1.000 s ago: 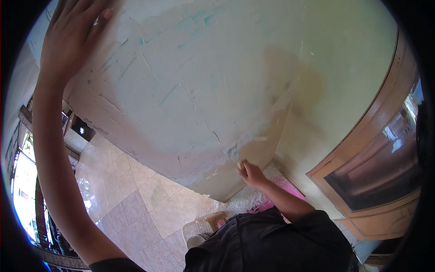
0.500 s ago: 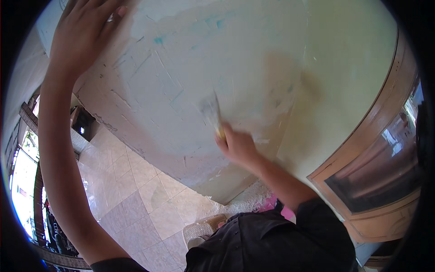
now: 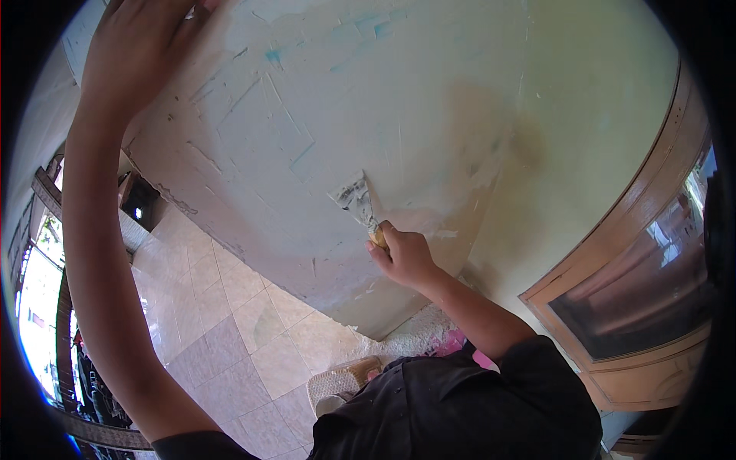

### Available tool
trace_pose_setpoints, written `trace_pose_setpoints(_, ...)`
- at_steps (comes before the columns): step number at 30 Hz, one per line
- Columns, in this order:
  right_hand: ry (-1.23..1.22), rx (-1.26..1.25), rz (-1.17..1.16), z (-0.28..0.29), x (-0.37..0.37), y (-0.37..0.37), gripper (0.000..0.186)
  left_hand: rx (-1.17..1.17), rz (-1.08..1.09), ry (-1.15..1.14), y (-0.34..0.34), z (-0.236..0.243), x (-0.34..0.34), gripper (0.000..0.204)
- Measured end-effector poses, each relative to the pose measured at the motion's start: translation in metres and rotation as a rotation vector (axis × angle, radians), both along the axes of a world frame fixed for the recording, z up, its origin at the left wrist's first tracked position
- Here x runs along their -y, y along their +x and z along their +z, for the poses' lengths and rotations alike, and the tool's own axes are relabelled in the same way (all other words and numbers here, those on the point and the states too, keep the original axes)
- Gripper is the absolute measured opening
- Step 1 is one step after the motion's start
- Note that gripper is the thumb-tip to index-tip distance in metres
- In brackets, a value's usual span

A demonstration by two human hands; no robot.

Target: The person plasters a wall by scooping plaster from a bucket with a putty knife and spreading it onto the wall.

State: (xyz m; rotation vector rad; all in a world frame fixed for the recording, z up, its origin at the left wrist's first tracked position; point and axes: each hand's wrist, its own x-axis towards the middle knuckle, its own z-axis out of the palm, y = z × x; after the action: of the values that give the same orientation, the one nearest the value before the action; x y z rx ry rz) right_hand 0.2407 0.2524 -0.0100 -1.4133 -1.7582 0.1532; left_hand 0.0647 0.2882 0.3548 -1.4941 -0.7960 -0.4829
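Note:
My right hand (image 3: pixel 404 254) grips the wooden handle of a putty knife (image 3: pixel 357 196). Its wide blade points up and left and is smeared with grey-white putty. The blade lies at the surface of a patchy white wall (image 3: pixel 253 165), which bears trowel ridges and light blue streaks. At the upper left, my left hand (image 3: pixel 138 54) rests against the wall's edge area with fingers stretched out. The top of the picture cuts off its fingertips.
To the right stands a wooden-framed door with dark glass (image 3: pixel 629 307). Below the wall are floor tiles (image 3: pixel 230 360), with white debris (image 3: pixel 414 330) along its foot. A woven sandal-like item (image 3: pixel 341 381) and something pink (image 3: pixel 452 342) lie near my body. A railing (image 3: pixel 65 330) runs at far left.
My right hand and the putty knife have shifted slightly down and right, and the blade, blurred before, is sharp now. My left hand stays nearly in place.

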Motion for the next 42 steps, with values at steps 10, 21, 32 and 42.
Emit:
trace_pose_setpoints(10,-0.348,0.043,-0.041,-0.198,0.070,0.022,0.031,-0.012,0.014,0.006,-0.003,-0.001,-0.002,0.048)
trace_pose_setpoints(21,-0.213,0.103,0.066,-0.114,0.017,-0.053,0.036,-0.030,-0.044,0.020,-0.008,-0.001,-0.003,0.048)
trace_pose_setpoints(32,-0.176,0.049,0.261,-0.049,0.026,-0.074,0.032,-0.111,0.096,0.116,-0.034,-0.001,-0.017,0.053)
trace_pose_setpoints(42,-0.299,0.105,0.222,-0.152,0.052,-0.042,0.033,-0.087,0.146,0.099,-0.029,0.000,-0.015,0.053)
